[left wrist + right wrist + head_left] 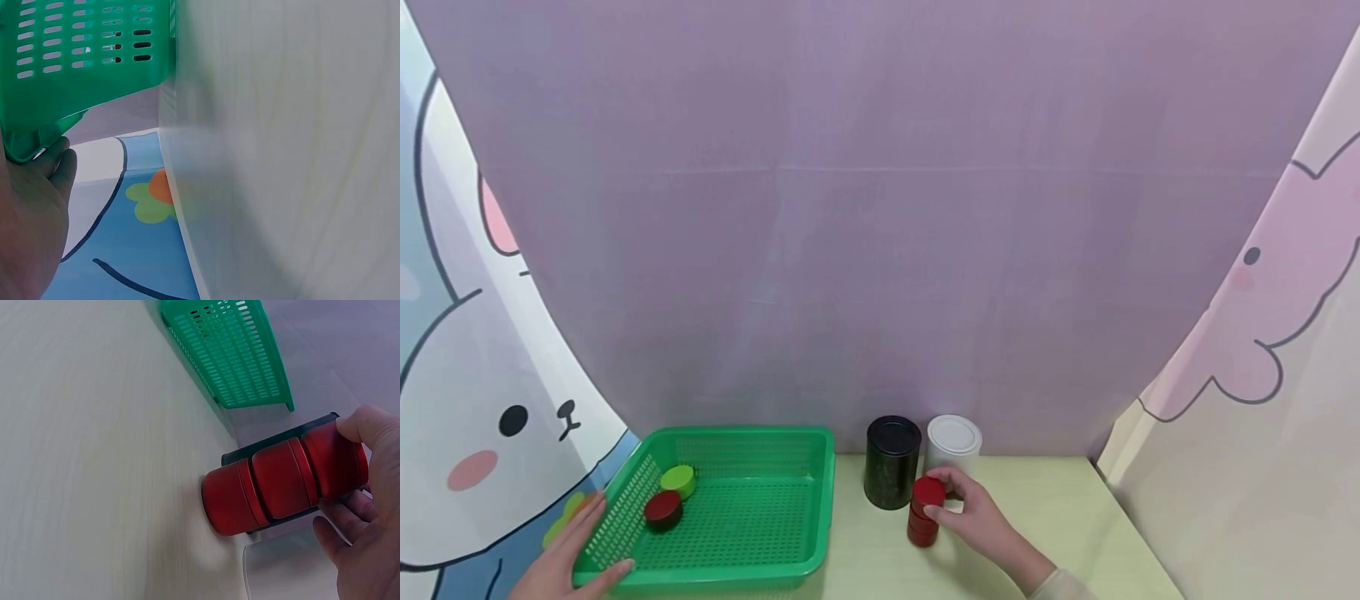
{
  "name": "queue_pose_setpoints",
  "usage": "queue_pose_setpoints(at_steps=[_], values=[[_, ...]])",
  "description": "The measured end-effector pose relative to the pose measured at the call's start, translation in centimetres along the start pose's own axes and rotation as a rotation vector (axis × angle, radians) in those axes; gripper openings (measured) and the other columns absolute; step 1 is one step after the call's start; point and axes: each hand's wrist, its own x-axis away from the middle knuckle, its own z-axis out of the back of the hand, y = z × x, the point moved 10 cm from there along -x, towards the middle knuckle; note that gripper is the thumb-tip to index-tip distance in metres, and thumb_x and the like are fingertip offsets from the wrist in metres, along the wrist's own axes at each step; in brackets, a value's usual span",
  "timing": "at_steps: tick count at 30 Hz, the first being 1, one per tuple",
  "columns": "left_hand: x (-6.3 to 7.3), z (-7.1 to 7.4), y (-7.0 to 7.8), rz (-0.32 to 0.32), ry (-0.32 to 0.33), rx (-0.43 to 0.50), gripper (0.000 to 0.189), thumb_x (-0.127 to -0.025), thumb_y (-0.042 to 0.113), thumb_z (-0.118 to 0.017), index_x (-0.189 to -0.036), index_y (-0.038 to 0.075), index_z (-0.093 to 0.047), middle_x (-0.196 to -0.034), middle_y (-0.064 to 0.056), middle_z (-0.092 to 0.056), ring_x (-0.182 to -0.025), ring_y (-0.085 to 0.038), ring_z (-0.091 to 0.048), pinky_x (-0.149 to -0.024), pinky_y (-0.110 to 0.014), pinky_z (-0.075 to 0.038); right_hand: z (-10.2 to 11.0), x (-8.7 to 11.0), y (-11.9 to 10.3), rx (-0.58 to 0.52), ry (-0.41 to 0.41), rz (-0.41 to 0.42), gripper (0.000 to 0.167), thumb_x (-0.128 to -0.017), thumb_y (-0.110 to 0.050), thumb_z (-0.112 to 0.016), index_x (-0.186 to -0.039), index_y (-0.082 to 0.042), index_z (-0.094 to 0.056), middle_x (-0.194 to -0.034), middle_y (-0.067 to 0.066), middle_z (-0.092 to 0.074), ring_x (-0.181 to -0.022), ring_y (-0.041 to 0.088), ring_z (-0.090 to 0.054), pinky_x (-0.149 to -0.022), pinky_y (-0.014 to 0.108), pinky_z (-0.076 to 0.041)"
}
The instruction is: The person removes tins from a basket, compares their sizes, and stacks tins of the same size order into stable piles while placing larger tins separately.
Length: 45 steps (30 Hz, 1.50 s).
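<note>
Three small red tins point(234, 499) stand in a stack on the table, seen sideways in the right wrist view. My right hand point(973, 517) pinches the top tin point(334, 459) between thumb and fingers; it sits in line with the two below. Behind the stack are a black canister point(891, 467) and a white canister point(953, 437), the latter partly hidden by my right hand. At the left, my left hand point(561, 558) rests against the near left corner of a green basket point(829, 500), fingers extended along its rim. A dark red tin point(663, 510) and a lime green tin point(678, 481) lie inside.
The pale wooden table point(1045, 517) extends to the right of the canisters. A purple cloth point(880, 250) hangs behind it. Printed cartoon panels flank both sides, the left panel point(482, 467) close by the basket and the right panel point(1247, 467) along the table's right edge.
</note>
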Motion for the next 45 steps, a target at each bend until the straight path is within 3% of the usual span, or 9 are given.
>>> queue_pose_setpoints(at_steps=[13, 21, 27, 29, 34, 36, 41, 45], values=[[-0.1, 0.1, 0.2, -0.013, 0.023, -0.002, 0.109, -0.106, 0.055, -0.07, -0.17, -0.014, -0.014, -0.17, -0.044, -0.017, -0.143, -0.075, -0.03, -0.096, -0.091, -0.043, 0.7, -0.1, -0.9, 0.024, 0.034, 0.045, 0.048, -0.097, -0.014, -0.088, -0.138, -0.007, -0.066, -0.125, 0.007, -0.077, -0.114, 0.024, -0.071, -0.103, 0.041, -0.059], [-0.1, 0.3, 0.5, -0.008, 0.018, -0.012, 0.11, -0.106, 0.056, -0.071, -0.169, -0.015, -0.015, -0.169, -0.045, -0.019, -0.141, -0.075, -0.031, -0.095, -0.091, -0.045, 1.9, -1.0, -2.7, 0.025, 0.104, 0.042, 0.046, -0.096, -0.012, -0.089, -0.136, -0.005, -0.068, -0.133, 0.015, -0.073, -0.124, 0.037, -0.069, -0.111, 0.052, -0.057], [-0.3, 0.2, 0.6, -0.001, 0.011, -0.024, 0.111, -0.105, 0.057, -0.071, -0.168, -0.015, -0.017, -0.168, -0.044, -0.021, -0.141, -0.074, -0.032, -0.095, -0.09, -0.046, 2.0, -1.5, -5.1, 0.026, 0.132, 0.091, 0.044, -0.095, -0.013, -0.09, -0.134, -0.01, -0.07, -0.132, 0.004, -0.074, -0.123, 0.022, -0.069, -0.114, 0.052, -0.055], [-0.3, 0.2, 0.6, -0.003, 0.009, -0.024, 0.111, -0.105, 0.057, -0.07, -0.169, -0.015, -0.016, -0.169, -0.045, -0.02, -0.141, -0.075, -0.031, -0.094, -0.09, -0.047, 1.6, -1.8, -6.0, 0.023, 0.124, 0.117, 0.045, -0.096, -0.013, -0.089, -0.135, -0.007, -0.07, -0.133, 0.008, -0.074, -0.124, 0.023, -0.068, -0.114, 0.051, -0.055], [-0.3, 0.2, 0.3, -0.019, 0.031, -0.029, 0.111, -0.105, 0.058, -0.071, -0.169, -0.014, -0.016, -0.169, -0.045, -0.02, -0.139, -0.075, -0.034, -0.092, -0.09, -0.048, -0.3, -2.8, -8.1, -0.031, 0.07, 0.156, 0.046, -0.098, -0.013, -0.088, -0.137, -0.003, -0.068, -0.139, 0.019, -0.071, -0.129, 0.042, -0.064, -0.109, 0.038, -0.058], [-0.2, 0.2, 0.2, -0.02, 0.032, -0.032, 0.111, -0.105, 0.058, -0.071, -0.169, -0.014, -0.016, -0.169, -0.045, -0.021, -0.139, -0.075, -0.034, -0.092, -0.089, -0.049, -1.4, -3.2, -8.9, -0.049, 0.039, 0.172, 0.046, -0.099, -0.014, -0.087, -0.138, -0.003, -0.067, -0.14, 0.019, -0.069, -0.13, 0.045, -0.063, -0.11, 0.039, -0.058], [-0.3, -0.3, -0.3, -0.003, -0.005, -0.017, 0.112, -0.105, 0.059, -0.069, -0.17, -0.013, -0.014, -0.169, -0.046, -0.018, -0.14, -0.075, -0.032, -0.093, -0.089, -0.049, -3.9, -4.1, -10.3, -0.048, -0.023, 0.171, 0.044, -0.102, -0.02, -0.084, -0.14, -0.007, -0.066, -0.142, 0.011, -0.068, -0.133, 0.036, -0.064, -0.119, 0.051, -0.051], [-0.3, -0.4, -0.7, 0.008, -0.013, -0.005, 0.112, -0.105, 0.06, -0.069, -0.17, -0.013, -0.012, -0.169, -0.046, -0.017, -0.141, -0.075, -0.031, -0.093, -0.089, -0.048, -5.7, -5.0, -11.0, -0.046, -0.049, 0.149, 0.038, -0.103, -0.021, -0.083, -0.138, -0.016, -0.068, -0.139, 0.005, -0.069, -0.129, 0.023, -0.065, -0.117, 0.051, -0.052]])
